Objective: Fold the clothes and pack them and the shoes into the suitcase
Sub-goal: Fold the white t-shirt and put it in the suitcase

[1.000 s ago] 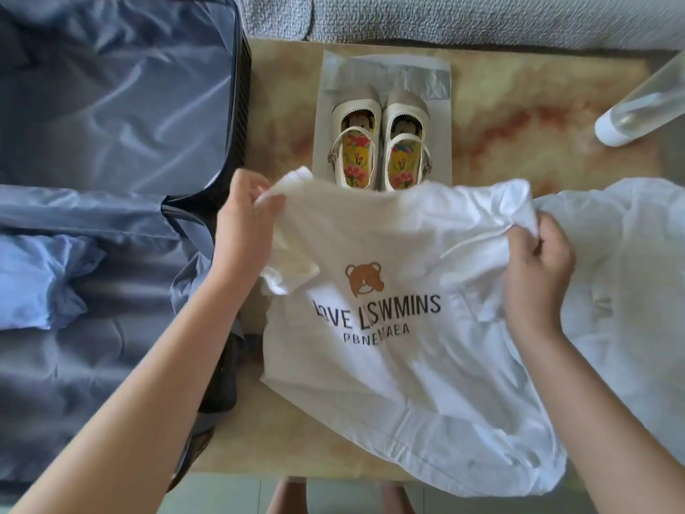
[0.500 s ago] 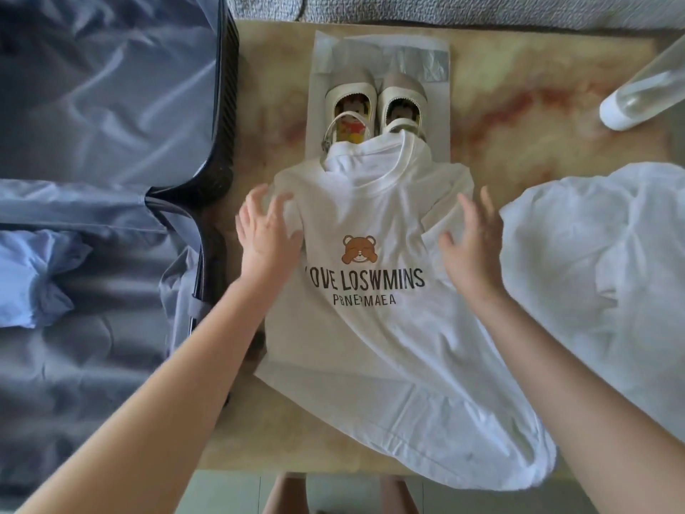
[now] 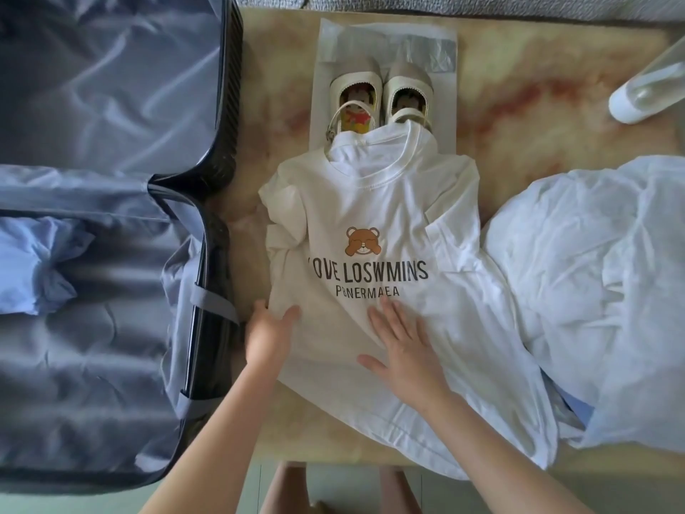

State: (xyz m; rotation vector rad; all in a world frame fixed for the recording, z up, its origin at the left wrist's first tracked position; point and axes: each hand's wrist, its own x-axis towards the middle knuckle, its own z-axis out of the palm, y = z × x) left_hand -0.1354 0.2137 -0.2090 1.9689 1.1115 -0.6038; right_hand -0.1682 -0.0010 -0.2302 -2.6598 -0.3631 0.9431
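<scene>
Open suitcase point(image 3: 231, 105), black shell with grey-blue lining, lies directly left of the left grip point(image 3: 268, 335); a crumpled light blue garment point(image 3: 37, 261) sits in its near half. The marbled beige surface point(image 3: 537, 116) carries everything else. A loose white garment point(image 3: 593, 272) is heaped to the right of the right grip point(image 3: 402, 350), its edge touching the shirt. The white T-shirt point(image 3: 370, 202) lies face up under both grips, sleeves folded in and collar on the far side. Print beyond the right grip: a brown bear covering its eyes, then "OVE LOSWMINS" with the first letter lost in a fold, and "PBNERMAEA" beneath. The collar overlaps the heels of a pair of cream shoes point(image 3: 378, 102), which stand on a clear plastic bag point(image 3: 441, 53) further out. A clear bottle with a white cap point(image 3: 645, 94) lies far right. Left grip, blurred, grasps the shirt's left edge, thumb on top. Right grip is released, flat, fingers spread, pressing the cloth below the print.
</scene>
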